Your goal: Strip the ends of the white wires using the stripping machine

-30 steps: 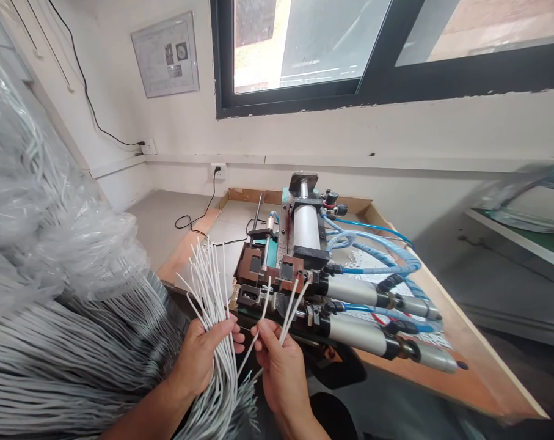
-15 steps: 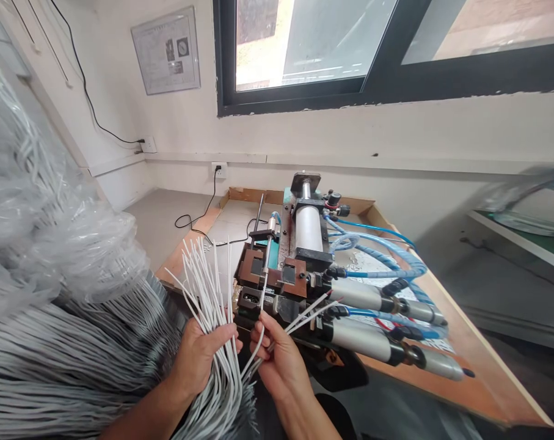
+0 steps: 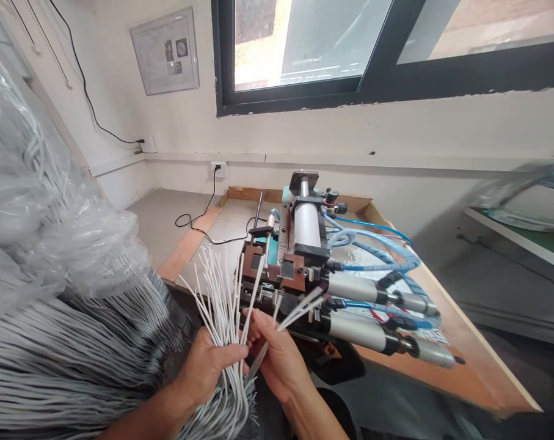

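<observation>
A bundle of white cables (image 3: 224, 330) is gripped in my left hand (image 3: 207, 363), its thumb across the cables and their loose ends fanned upward. My right hand (image 3: 279, 354) is closed just beside it, with several separate white cables (image 3: 299, 311) poking out to the right between thumb and fingers. One cable (image 3: 255, 287) stands up between my hands, its tip in front of the machine's brown plates; whether the right fingertips touch it I cannot tell. Right behind the hands is a pneumatic machine (image 3: 306, 226) with silver cylinders and a slot between the brown plates.
To the left hangs a large mass of grey cables (image 3: 75, 354) under clear plastic wrap (image 3: 88, 244). Blue air hoses (image 3: 382, 263) loop right of the machine, inside a wooden-edged tray (image 3: 482, 373). A black power cord (image 3: 212, 238) lies on the table behind.
The upright cable's tip has come out of the machine's slot toward me. The cables in my right hand have shifted, and a shorter one now points up.
</observation>
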Demonstrator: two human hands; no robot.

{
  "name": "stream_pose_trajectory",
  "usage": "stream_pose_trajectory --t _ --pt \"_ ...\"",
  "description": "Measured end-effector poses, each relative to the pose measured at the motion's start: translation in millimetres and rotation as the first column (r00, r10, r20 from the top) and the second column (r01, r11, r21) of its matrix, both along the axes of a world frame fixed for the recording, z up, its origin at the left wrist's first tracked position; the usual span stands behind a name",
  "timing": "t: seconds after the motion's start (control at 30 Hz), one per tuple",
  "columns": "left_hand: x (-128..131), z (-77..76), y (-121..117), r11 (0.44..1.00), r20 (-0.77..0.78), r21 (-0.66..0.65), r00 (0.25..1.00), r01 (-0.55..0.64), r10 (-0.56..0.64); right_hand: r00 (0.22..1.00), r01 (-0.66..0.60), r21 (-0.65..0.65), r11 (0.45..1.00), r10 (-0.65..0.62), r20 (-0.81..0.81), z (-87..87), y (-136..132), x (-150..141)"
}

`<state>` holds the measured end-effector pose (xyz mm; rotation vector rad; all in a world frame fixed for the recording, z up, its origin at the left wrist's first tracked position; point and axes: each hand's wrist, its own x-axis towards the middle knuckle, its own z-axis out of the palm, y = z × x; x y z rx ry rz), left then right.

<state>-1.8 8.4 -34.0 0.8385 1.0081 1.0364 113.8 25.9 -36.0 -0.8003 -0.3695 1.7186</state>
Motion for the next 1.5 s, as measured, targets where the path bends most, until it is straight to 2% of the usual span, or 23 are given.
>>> stream_pose_trajectory --t 0.1,0.23,0.4,0.67,0.73,0.8,0.87,0.93,1.0,1.1,1.2,1.43,1.5 --pt "0.7 -1.1 -3.7 1.000 0.018 -0.010 1.000 0.009 -0.009 0.989 0.082 0.033 0.996 -0.086 0.120 -1.0 -5.6 -0.9" --pt "-1.0 -1.1 -6.0 0.997 0.031 -0.064 0.998 -0.051 0.053 0.961 0.180 0.042 0.983 -0.185 0.207 -8.7 -14.1 0.6" --pt "-1.3 -0.9 -6.2 0.980 -0.012 -0.145 0.991 -0.134 0.134 0.963 0.160 -0.015 0.987 -0.153 0.221 -13.3 -22.0 4.2" --pt "-0.7 -1.8 -6.4 0.985 -0.003 -0.135 0.994 -0.110 0.111 0.975 0.131 -0.039 0.991 -0.121 0.188 -11.4 -12.4 7.7" --pt "-0.9 -3.8 -6.4 0.989 0.003 -0.107 0.995 -0.099 0.100 0.991 0.073 -0.042 0.996 -0.068 0.113 -9.8 -9.7 6.8" --pt "-0.9 -5.6 -6.2 0.995 0.007 -0.064 0.997 -0.077 0.078 0.998 -0.036 -0.046 0.998 0.038 0.054 -7.7 -8.3 4.8" --pt "-1.0 -6.4 -5.8 0.999 0.003 -0.013 0.999 -0.043 0.044 0.993 -0.095 -0.042 0.995 0.097 0.070 -5.9 -9.0 2.2" --pt "-1.4 -5.7 -5.4 0.999 -0.010 0.035 1.000 -0.018 0.019 0.988 -0.046 -0.006 0.999 0.046 0.150 -5.1 -11.9 0.0" --pt "-2.3 -4.1 -5.1 0.997 -0.022 0.065 0.999 -0.037 0.038 0.973 0.056 0.047 0.997 -0.065 0.222 -5.8 -16.2 -0.7" --pt "-3.4 -2.2 -5.5 0.991 0.000 -0.005 0.991 -0.131 0.131 0.949 0.150 0.051 0.987 -0.159 0.271 -9.2 -22.0 0.7" --pt "-3.2 -2.4 -6.1 0.980 0.031 -0.093 0.984 -0.173 0.177 0.950 0.156 0.006 0.988 -0.152 0.272 -12.6 -24.5 3.0" --pt "-3.2 -7.1 -6.8 0.995 0.049 -0.046 0.995 -0.086 0.088 0.967 0.134 -0.055 0.989 -0.118 0.228 -8.4 -17.3 6.4" --pt "-3.4 -7.3 -7.1 0.998 0.040 -0.031 0.997 -0.062 0.063 0.980 0.094 -0.067 0.993 -0.080 0.183 -6.5 -13.9 6.8"
